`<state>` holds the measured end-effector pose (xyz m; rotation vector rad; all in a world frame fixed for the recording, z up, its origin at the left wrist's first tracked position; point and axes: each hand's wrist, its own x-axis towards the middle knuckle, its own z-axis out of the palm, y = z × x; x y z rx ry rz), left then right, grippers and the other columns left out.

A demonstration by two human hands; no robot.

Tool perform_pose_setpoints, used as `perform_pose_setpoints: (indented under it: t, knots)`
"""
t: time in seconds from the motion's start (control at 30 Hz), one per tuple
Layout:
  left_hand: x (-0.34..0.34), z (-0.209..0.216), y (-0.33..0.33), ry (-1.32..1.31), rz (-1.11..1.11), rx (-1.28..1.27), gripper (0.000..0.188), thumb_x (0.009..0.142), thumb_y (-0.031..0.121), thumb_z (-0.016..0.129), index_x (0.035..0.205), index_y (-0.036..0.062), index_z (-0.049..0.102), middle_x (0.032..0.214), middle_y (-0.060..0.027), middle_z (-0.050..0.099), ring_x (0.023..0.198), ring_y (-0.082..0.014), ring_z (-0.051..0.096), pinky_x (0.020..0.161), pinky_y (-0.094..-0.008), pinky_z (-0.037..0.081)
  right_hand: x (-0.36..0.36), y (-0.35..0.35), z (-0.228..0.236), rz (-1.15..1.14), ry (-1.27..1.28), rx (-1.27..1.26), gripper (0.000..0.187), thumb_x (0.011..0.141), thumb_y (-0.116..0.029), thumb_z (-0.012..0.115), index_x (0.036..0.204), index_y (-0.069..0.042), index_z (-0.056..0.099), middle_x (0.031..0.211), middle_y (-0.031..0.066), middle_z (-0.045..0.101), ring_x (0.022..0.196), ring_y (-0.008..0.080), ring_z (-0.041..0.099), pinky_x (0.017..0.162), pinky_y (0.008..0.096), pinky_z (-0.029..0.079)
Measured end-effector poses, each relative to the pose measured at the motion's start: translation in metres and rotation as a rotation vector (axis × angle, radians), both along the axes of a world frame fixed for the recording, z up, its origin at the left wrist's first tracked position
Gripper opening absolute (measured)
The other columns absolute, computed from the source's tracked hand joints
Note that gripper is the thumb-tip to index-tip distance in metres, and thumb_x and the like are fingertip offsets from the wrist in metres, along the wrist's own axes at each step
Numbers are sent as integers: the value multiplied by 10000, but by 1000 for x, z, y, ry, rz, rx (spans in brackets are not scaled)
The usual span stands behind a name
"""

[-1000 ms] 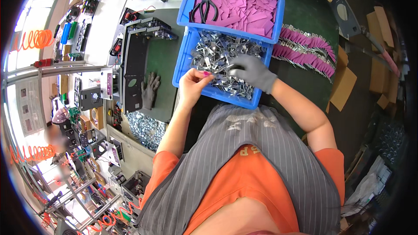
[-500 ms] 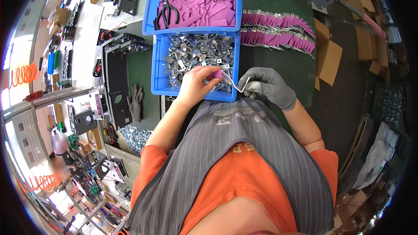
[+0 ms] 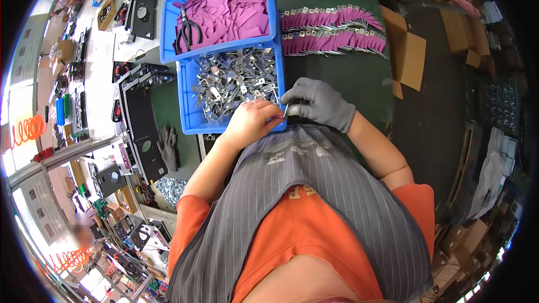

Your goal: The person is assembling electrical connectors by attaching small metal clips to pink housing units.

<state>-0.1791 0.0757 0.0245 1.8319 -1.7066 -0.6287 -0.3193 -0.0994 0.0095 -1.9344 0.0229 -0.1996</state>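
Bare, with its fingers pinched together, my left hand (image 3: pixel 252 122) is over the near right corner of the blue bin of metal brackets (image 3: pixel 188 98). A bit of purple strip (image 3: pixel 278 116) shows at its fingertips. My right hand (image 3: pixel 320 104), in a grey glove, grips a bent metal bracket (image 3: pixel 286 111) between thumb and fingers, its end meeting the purple strip. Loose metal brackets (image 3: pixel 236 81) fill the bin. Behind it, a second blue bin (image 3: pixel 168 36) holds purple strips (image 3: pixel 230 11) and black-handled scissors (image 3: pixel 188 31).
Two rows of brackets with purple strips (image 3: pixel 337 42) lie on the dark green table (image 3: pixel 348 76), far right. A loose grey glove (image 3: pixel 167 148) lies left of the bins, beside a black metal panel (image 3: pixel 143 129). An open cardboard box (image 3: pixel 412 59) stands right of the table.
Both hands have come closer together, bringing the bracket and purple strip into contact. The bins and rows appear shifted left in the view.
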Motion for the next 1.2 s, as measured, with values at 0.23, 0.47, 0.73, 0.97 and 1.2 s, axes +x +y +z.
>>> perform_pose_setpoints:
  t: [0.23, 0.47, 0.73, 0.97, 1.2]
  knots:
    - [-7, -5, -5, 136, 374, -69, 420, 729, 101, 721, 1120, 100, 567, 1135, -72, 513, 662, -164, 512, 617, -276, 470, -34, -23, -53, -378, 21, -208, 199, 822, -228, 619, 935, -65, 629, 888, 131, 615, 828, 314, 591, 747, 380, 477]
    - [2, -29, 22, 161, 462, 43, 334, 738, 54, 686, 1058, 81, 595, 1018, -75, 559, 635, -153, 487, 610, -281, 444, -150, -100, -149, -952, 490, -565, 190, 838, -185, 552, 998, -107, 618, 955, 154, 609, 898, 345, 578, 771, 423, 471]
    - [0, -32, 19, 186, 363, 72, 320, 762, 78, 673, 1072, 95, 595, 1027, -69, 562, 647, -158, 522, 607, -275, 464, -173, -145, -160, -933, 662, -756, 240, 832, -143, 512, 1044, -109, 621, 995, 159, 605, 964, 338, 567, 845, 420, 457]
    - [55, -47, 45, -179, 595, 184, 172, 786, 121, 612, 955, 131, 640, 825, -65, 614, 765, -247, 608, 671, -365, 497, -178, -124, -172, -1172, 343, -578, 404, 794, -104, 531, 1197, -66, 530, 1137, 165, 559, 1054, 336, 538, 922, 394, 424]
    - [126, -63, 79, -963, 520, 105, 201, 767, 107, 558, 933, 158, 659, 966, -46, 608, 974, -229, 532, 793, -368, 419, -72, -72, -118, -929, 112, -575, 367, 785, -76, 584, 1149, -78, 540, 1079, 129, 560, 981, 281, 549, 846, 379, 451]
